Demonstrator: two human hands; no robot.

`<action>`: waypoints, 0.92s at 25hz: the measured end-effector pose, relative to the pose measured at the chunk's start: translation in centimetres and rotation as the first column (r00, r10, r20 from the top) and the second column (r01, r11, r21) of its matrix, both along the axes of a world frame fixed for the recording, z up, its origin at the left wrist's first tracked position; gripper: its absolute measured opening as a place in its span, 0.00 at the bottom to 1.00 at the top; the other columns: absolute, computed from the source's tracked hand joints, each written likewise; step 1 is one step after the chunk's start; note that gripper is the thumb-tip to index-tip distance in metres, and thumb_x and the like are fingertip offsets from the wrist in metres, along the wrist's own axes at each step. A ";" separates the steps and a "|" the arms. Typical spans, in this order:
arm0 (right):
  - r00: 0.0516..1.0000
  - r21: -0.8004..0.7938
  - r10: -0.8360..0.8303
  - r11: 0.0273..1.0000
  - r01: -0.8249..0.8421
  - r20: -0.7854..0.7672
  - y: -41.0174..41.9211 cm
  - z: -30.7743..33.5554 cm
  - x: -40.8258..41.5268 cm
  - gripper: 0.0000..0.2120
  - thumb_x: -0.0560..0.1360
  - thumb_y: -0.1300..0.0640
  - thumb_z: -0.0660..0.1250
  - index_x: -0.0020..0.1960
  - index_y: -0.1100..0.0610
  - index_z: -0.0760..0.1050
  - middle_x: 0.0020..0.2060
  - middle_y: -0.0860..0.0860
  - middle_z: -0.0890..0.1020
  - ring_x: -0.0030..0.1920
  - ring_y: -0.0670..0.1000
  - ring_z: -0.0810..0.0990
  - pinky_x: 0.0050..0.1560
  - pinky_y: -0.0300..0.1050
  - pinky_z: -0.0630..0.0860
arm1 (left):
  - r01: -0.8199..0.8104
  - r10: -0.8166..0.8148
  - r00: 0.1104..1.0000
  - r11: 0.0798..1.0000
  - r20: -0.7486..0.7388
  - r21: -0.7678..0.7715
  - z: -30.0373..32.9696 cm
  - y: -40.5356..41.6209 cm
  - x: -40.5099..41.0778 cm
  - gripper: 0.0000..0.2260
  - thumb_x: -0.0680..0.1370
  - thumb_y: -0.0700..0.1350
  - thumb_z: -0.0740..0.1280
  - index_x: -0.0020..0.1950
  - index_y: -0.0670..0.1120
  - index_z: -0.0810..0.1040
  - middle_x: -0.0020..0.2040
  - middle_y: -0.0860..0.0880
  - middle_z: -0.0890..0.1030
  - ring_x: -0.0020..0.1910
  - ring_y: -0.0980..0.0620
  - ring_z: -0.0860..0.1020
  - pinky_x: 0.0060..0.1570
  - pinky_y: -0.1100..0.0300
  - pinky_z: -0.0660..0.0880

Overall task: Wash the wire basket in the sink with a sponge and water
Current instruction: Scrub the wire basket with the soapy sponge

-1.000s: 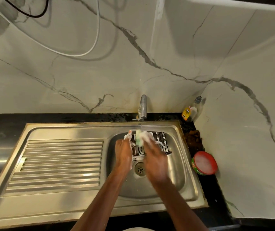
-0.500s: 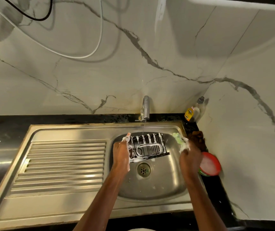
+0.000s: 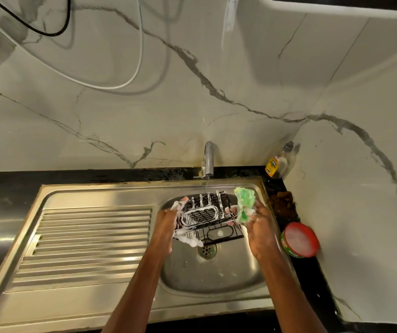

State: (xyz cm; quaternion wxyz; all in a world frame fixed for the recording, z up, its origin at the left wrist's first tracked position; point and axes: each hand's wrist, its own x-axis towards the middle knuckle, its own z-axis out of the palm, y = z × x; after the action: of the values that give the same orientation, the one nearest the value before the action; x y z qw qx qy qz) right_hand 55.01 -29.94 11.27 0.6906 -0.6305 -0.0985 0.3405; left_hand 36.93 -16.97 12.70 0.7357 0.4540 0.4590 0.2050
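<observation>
A black wire basket [image 3: 210, 218], streaked with white foam, hangs over the steel sink bowl [image 3: 207, 272] just below the tap [image 3: 208, 159]. A thin stream of water runs from the tap onto its far edge. My left hand [image 3: 166, 224] grips the basket's left side, foam on the fingers. My right hand [image 3: 258, 227] is at the basket's right side and holds a soapy green sponge [image 3: 244, 205], which sticks up above the fingers beside the basket's right edge.
The ribbed steel drainboard [image 3: 84, 243] lies to the left of the bowl. On the black counter at right stand a red-rimmed tub of soap paste [image 3: 299, 239], a brown scrubber [image 3: 285, 203] and a dish-soap bottle [image 3: 278, 162]. Cables hang on the marble wall.
My right hand with the sponge left the top of the basket and swung out to its right side, then came back against its right edge. The left hand kept its hold.
</observation>
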 end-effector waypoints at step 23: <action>0.950 -0.265 0.160 0.960 -0.087 0.268 -1.5 -0.6 -0.4 0.18 0.73 0.68 0.66 0.56 0.49 0.81 0.49 0.52 0.85 0.45 0.48 0.84 0.42 0.44 0.80 | 0.307 -0.292 0.803 0.950 -0.520 -0.059 -3.2 -2.0 3.3 0.49 0.68 0.65 0.70 0.82 0.46 0.55 0.82 0.38 0.57 0.80 0.37 0.58 0.74 0.35 0.64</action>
State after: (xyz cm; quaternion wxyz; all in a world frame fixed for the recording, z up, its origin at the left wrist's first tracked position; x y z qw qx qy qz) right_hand 54.56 -31.41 10.69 0.5610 -0.7477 -0.1936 0.2980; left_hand 40.19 -18.96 9.48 0.5998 0.5692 0.5611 -0.0383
